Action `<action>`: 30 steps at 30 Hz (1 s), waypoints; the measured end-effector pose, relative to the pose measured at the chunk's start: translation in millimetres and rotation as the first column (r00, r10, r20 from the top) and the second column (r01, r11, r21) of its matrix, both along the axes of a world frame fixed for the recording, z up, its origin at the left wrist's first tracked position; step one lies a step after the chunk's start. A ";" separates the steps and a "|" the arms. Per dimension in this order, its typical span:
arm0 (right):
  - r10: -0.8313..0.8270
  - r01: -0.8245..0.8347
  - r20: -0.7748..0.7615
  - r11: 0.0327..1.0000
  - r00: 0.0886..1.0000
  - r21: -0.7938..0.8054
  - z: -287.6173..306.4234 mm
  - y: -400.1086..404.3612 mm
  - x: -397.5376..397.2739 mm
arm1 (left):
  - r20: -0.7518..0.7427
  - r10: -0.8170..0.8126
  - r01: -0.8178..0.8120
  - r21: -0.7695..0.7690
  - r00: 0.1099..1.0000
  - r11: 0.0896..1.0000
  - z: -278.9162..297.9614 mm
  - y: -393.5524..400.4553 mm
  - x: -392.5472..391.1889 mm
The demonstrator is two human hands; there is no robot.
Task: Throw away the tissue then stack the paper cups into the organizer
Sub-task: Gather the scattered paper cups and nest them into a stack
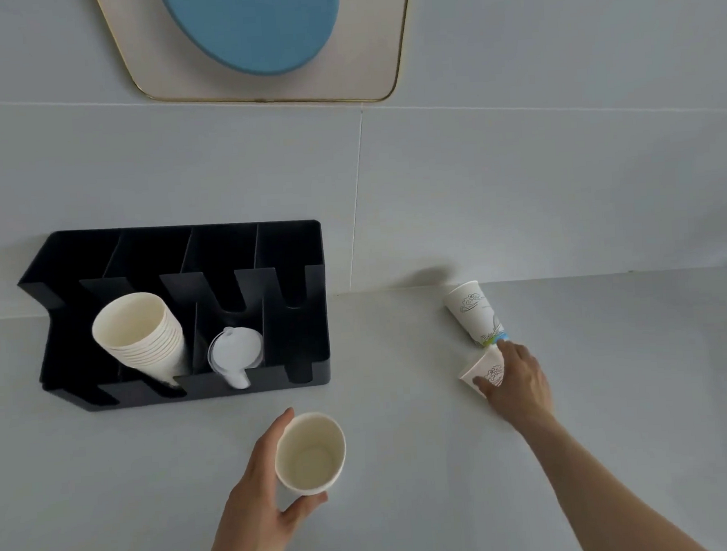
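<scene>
My left hand (256, 490) grips a white paper cup (311, 451) in front of the organizer, with the cup's mouth facing me. My right hand (517, 383) is closed around a printed paper cup (482, 370) lying on its side on the counter at the right. Just behind it lies a second printed cup (474, 311) on its side, touching the first. The black organizer (301, 253) stands against the wall at the left. Its left front slot holds a stack of several nested cups (140, 336). No tissue is in view.
White lids (234, 353) sit in the organizer's middle front slot; the other slots look dark. A grey counter (407, 464) meets a tiled wall. A framed panel with a blue oval (253, 26) hangs above.
</scene>
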State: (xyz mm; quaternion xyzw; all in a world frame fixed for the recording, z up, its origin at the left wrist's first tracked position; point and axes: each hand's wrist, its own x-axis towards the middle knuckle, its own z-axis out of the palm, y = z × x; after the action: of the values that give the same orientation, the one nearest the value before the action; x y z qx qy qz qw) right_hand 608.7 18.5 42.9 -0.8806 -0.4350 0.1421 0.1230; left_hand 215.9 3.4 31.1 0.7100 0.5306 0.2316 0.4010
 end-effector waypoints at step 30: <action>0.585 -0.345 -0.535 0.804 0.610 0.484 82.0 -26.3 -196.0 | 0.029 0.042 -0.042 0.012 0.999 0.999 1.0 -2.2 5.2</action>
State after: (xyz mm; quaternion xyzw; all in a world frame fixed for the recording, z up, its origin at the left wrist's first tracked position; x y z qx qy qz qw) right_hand 412.8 -7.8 124.9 -0.5900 -0.5960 0.3964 0.3736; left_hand 221.1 1.2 32.1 0.6977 0.5380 0.2536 0.3992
